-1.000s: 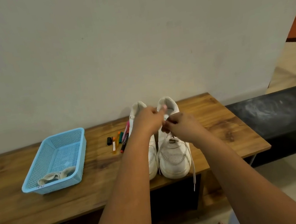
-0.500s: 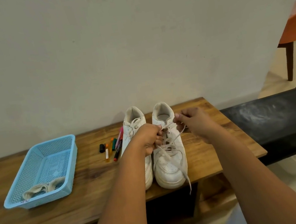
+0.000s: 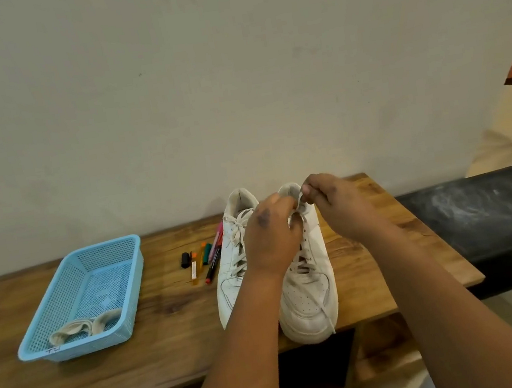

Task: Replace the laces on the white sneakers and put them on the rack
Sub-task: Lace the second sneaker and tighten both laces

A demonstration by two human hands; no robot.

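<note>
Nearest the camera, two bare forearms reach forward over the front edge of the wooden desk [image 3: 141, 370], whose top shows dark, streaky grain. Both white sneakers stand on it side by side, toes toward the person and heels toward the wall, so each long axis runs straight away from the body. The right sneaker [image 3: 310, 302] has a smooth, slightly scuffed toe with perforations; a loose flat lace end [image 3: 325, 313] trails down over it past the desk edge. The left hand [image 3: 271, 238] is curled over the upper eyelets, apparently holding lace there, though its fingertips are hidden. The right hand [image 3: 339, 206] pinches a strand of lace just above the tongue, so both hands meet at the shoe's collar, the right slightly farther back. The left sneaker [image 3: 236, 263] looks fully laced. Beside it lie a few coloured markers [image 3: 206, 261]. Further left, a light blue plastic mesh basket [image 3: 72, 349] holds a soft bundle of off-white laces [image 3: 85, 327]. The black rack [image 3: 490, 215], dusty on top, sits to the right, nearer the right hand.
</note>
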